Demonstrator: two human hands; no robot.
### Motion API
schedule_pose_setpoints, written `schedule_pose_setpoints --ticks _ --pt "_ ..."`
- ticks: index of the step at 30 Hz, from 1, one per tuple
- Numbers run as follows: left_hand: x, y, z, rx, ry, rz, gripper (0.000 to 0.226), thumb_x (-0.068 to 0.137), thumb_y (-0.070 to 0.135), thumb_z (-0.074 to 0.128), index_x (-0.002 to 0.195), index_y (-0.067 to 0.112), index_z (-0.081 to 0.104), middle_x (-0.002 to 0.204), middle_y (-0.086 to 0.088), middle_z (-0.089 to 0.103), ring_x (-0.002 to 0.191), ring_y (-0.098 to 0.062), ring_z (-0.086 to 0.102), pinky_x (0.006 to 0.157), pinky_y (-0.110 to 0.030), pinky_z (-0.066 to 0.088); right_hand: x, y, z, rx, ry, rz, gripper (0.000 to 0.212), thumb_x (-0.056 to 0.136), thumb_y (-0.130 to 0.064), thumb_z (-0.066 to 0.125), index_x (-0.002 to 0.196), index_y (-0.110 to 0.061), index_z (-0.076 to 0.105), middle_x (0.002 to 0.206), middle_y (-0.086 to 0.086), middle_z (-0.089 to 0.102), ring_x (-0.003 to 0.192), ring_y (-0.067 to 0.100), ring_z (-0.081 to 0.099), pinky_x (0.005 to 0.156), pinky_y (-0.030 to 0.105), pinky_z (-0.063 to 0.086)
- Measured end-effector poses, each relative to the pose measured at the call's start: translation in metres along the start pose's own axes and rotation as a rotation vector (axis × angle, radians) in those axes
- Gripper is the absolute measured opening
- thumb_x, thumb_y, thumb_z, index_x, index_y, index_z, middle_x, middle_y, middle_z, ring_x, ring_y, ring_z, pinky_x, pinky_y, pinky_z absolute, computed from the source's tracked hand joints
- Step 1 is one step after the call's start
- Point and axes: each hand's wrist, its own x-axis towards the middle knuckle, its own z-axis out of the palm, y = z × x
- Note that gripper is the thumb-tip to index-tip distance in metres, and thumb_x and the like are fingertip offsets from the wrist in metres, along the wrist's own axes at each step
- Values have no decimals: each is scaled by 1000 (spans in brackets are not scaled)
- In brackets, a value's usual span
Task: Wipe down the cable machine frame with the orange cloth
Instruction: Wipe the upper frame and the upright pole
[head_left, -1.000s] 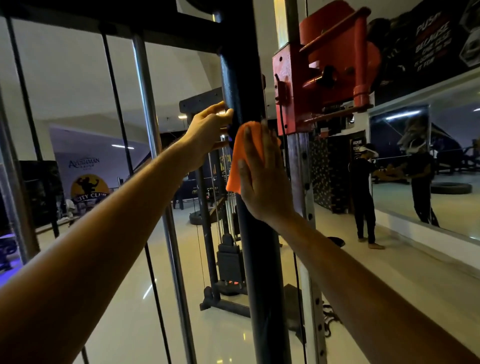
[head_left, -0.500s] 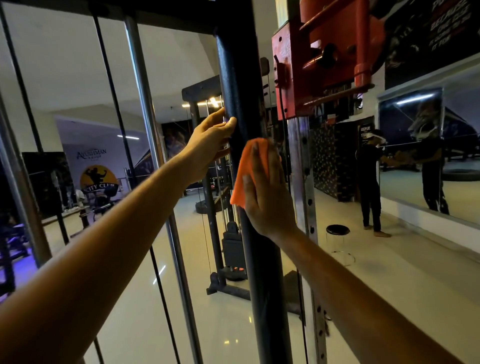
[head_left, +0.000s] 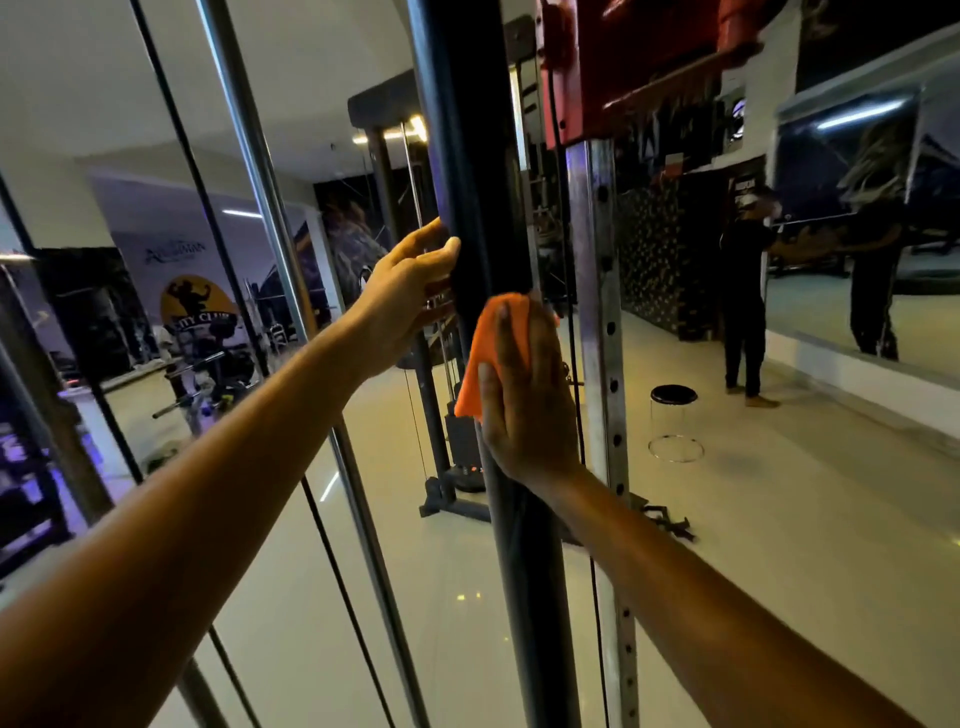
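The cable machine's black upright post (head_left: 467, 156) runs from top to bottom through the middle of the view. My right hand (head_left: 524, 395) presses the orange cloth (head_left: 480, 358) flat against the post with straight fingers. My left hand (head_left: 410, 291) grips the post's left edge just above the cloth, thumb on the near side and fingers curled behind it. A red pulley carriage (head_left: 623, 62) sits on the perforated silver rail (head_left: 597, 312) to the right of the post.
Chrome guide rods (head_left: 249, 156) and black cables (head_left: 187, 156) stand left of the post. A black stool (head_left: 674, 397) is on the shiny floor at the right. A person (head_left: 745, 291) stands by the wall mirror (head_left: 883, 208). More gym machines stand behind.
My right hand has slid the orange cloth down the post, and the view has tilted lower. My left hand has kept its hold on the post's edge.
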Motion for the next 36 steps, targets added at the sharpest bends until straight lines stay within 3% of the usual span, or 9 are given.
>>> schedule_pose_setpoints --ticks 5,12,15,19,23,27,30,34,36 --pt "-3 -10 7 -25 40 -1 54 109 33 61 160 26 45 145 -1 66 129 -21 69 109 -45 55 37 -11 -4 -59 89 -38 63 117 -33 43 172 -8 24 181 16 5 169 31 -2 129 64 27" --pt "-21 -34 19 -50 37 -3 59 108 32 59 164 24 40 151 -4 62 133 -20 65 117 -47 50 -107 19 8 -36 -96 43 65 118 -46 31 173 -26 4 183 8 -7 168 39 0 122 69 38" --pt "-27 -41 21 -56 45 -23 59 107 34 62 162 26 43 150 -5 62 134 -20 64 119 -47 46 -80 14 5 -37 -91 36 65 118 -43 35 173 -20 10 182 12 -4 168 37 -5 126 70 28" --pt "-37 -57 31 -101 68 -74 60 108 34 60 163 23 40 148 -6 62 132 -22 65 107 -41 54 -22 1 -1 -32 -29 19 64 118 -41 34 173 -11 20 182 16 1 169 33 -4 130 66 21" --pt "-42 -77 38 -105 90 -88 68 103 41 66 163 22 40 152 -5 61 139 -26 60 122 -52 44 -52 11 4 -34 -15 -3 63 118 -39 38 172 -11 23 181 17 3 168 37 0 129 65 24" --pt "-52 -94 46 -81 129 -88 61 107 36 63 163 21 41 150 -3 63 139 -22 60 125 -53 38 -144 34 13 38 -149 80 73 116 -37 44 173 -31 -1 182 6 -12 168 38 -3 125 69 31" --pt "-65 -104 56 -71 157 -105 55 110 32 60 161 22 44 147 -2 66 137 -19 62 124 -50 41 -150 39 13 51 -159 33 78 116 -41 43 172 -35 -11 182 4 -15 168 41 -1 125 70 28" --pt "-80 -114 67 -79 190 -152 49 110 32 58 158 22 48 147 -2 65 135 -20 63 121 -50 44 -92 31 13 99 -91 66 68 116 -50 30 172 -25 1 182 13 -1 168 39 5 129 67 22" --pt "-85 -118 68 -80 196 -161 49 111 31 57 158 22 47 149 -3 64 136 -20 63 120 -50 46 -87 29 14 86 -79 87 68 116 -48 38 171 -21 8 181 18 7 168 39 5 129 66 22"
